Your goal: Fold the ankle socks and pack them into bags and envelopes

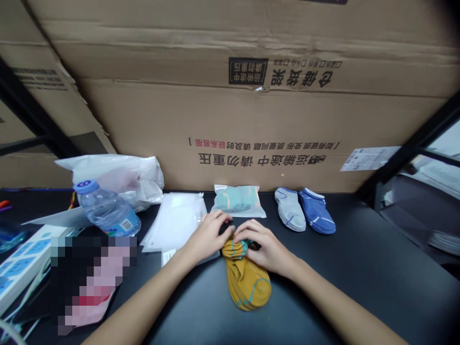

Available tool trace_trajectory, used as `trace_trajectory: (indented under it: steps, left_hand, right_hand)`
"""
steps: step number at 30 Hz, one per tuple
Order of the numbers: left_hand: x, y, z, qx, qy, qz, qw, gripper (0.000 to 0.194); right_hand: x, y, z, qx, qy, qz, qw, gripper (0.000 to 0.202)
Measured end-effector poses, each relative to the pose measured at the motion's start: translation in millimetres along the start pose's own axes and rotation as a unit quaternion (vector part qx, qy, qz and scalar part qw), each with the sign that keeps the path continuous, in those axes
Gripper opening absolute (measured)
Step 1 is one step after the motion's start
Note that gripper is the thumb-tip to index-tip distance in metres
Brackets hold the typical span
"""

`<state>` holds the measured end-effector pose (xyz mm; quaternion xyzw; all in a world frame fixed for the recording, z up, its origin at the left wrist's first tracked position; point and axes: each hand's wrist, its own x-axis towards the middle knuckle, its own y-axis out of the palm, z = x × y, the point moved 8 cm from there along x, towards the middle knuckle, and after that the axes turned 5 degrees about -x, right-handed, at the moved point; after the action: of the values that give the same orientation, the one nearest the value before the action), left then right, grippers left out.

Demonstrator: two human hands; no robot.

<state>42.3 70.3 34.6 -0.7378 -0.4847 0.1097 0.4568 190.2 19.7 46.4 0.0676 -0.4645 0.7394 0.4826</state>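
A stack of mustard-yellow socks (247, 285) with teal lines lies on the black table, its cuffs toward the back. My left hand (212, 235) is at the left of the cuffs, thumb and fingers curled at their edge. From the right, my right hand (260, 242) has its fingers bent over the same cuffs, partly hiding them. Just behind my hands is a frosted bag (239, 201) with teal socks inside. Grey socks (290, 209) and blue socks (318, 211) lie side by side at the back right.
Clear plastic bags (176, 220) lie left of my left hand. Farther left are a tilted water bottle (108, 208), a white plastic bag (143, 177) and a power strip (25, 261). A large cardboard box (251, 120) stands along the back, beside black metal bars.
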Motion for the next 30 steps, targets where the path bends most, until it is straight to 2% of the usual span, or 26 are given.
trace_trajectory:
  steps: [2, 5, 9, 12, 15, 16, 18, 20, 22, 25, 28, 30]
  left_hand:
    - [-1, 0.6, -2, 0.014, 0.008, 0.013, 1.0, 0.012]
    - [0, -1.1, -8, -0.001, 0.031, 0.024, 0.999, 0.013]
    - [2, -3.1, -16, -0.121, 0.014, 0.021, 0.992, 0.017]
    - [3, -5.5, -20, -0.233, -0.014, 0.006, 0.972, 0.02]
    - [1, -5.8, -32, -0.272, 0.001, 0.044, 0.961, 0.027]
    - [-1, -5.9, -36, -0.268, 0.015, 0.063, 0.961, 0.032]
    - [-3, -7.3, -43, -0.24, 0.048, 0.089, 0.965, 0.06]
    - [-4, -10.2, -45, -0.21, 0.072, 0.084, 0.971, 0.08]
    - [-3, -12.0, -42, -0.194, 0.072, 0.062, 0.976, 0.072]
    - [-1, -10.6, -30, -0.199, 0.035, 0.027, 0.979, 0.055]
    - [2, -10.5, -24, -0.229, 0.011, -0.001, 0.973, 0.04]
    - [4, -13.3, -23, -0.25, 0.006, -0.009, 0.968, 0.037]
  right_hand:
    - [0, 2, 0, -0.005, -0.006, 0.009, 1.0, 0.047]
    - [0, 4, -3, -0.021, 0.005, 0.025, 0.999, 0.051]
    - [-1, 3, -7, 0.009, 0.045, 0.031, 0.998, 0.055]
    - [-1, -2, -11, 0.001, 0.074, -0.006, 0.997, 0.043]
    - [-3, -3, -19, -0.018, 0.117, -0.026, 0.993, 0.034]
    - [-5, -2, -24, -0.015, 0.137, -0.026, 0.99, 0.034]
    - [-8, 0, -32, -0.006, 0.175, -0.029, 0.984, 0.039]
    - [-10, 0, -36, 0.0, 0.192, -0.042, 0.98, 0.046]
    - [-9, 0, -35, 0.014, 0.185, -0.053, 0.981, 0.048]
    - [-7, 2, -37, 0.073, 0.191, -0.054, 0.977, 0.05]
    - [-9, 6, -48, 0.182, 0.258, -0.05, 0.948, 0.064]
    - [-11, 12, -55, 0.26, 0.306, -0.032, 0.915, 0.06]
